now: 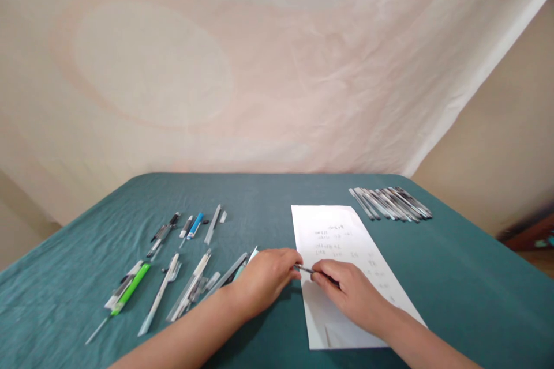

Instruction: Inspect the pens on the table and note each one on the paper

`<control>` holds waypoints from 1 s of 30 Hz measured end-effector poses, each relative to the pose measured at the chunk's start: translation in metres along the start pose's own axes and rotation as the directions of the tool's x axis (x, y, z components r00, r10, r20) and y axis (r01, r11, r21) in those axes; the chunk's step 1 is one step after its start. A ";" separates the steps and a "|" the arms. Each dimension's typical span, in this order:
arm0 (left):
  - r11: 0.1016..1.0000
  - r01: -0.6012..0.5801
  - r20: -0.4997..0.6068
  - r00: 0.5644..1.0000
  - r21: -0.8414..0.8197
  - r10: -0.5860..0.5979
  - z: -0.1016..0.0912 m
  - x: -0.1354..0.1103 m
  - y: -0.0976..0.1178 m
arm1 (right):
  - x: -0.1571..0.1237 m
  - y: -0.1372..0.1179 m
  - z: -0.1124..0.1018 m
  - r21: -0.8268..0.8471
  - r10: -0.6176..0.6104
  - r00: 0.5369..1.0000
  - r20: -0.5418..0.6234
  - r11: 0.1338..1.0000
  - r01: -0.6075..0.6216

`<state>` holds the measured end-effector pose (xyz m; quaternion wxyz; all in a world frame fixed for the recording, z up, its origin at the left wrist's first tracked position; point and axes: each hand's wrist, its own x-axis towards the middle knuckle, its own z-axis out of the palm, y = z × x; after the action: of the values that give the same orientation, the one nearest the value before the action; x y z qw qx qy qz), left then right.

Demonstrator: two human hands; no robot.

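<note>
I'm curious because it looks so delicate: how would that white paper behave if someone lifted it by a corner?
The paper would probably droop, since it looks thin. It is likely light for its size, being broad and flat. It may slide when pushed across the cloth, unless the right hand over it presses down.

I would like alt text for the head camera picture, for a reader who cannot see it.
A person's left hand and right hand hold a thin rod between them, over the left edge of a paper with faint writing. Loose pens lie to the left on a green cloth; a row of pens lies right of the paper's far end.
</note>
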<state>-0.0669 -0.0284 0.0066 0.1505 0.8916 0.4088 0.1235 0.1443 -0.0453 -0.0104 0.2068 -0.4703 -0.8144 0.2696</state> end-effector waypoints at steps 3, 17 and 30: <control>0.999 0.012 -0.008 1.000 0.047 -0.012 0.000 -0.001 0.002 | -0.001 -0.001 0.000 -0.002 -0.021 1.000 -0.001 1.000 0.021; 0.981 0.062 -0.014 0.998 -0.183 -0.066 -0.004 -0.001 0.002 | -0.002 0.002 0.001 -0.025 -0.089 0.993 -0.083 0.996 0.088; 0.999 0.009 -0.073 0.997 -0.039 -0.012 0.000 -0.001 0.001 | -0.002 0.003 0.001 -0.026 -0.096 0.990 -0.101 0.995 0.093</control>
<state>-0.0667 -0.0298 0.0065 0.1531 0.8814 0.4162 0.1630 0.1464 -0.0458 -0.0129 0.2558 -0.4465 -0.8269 0.2266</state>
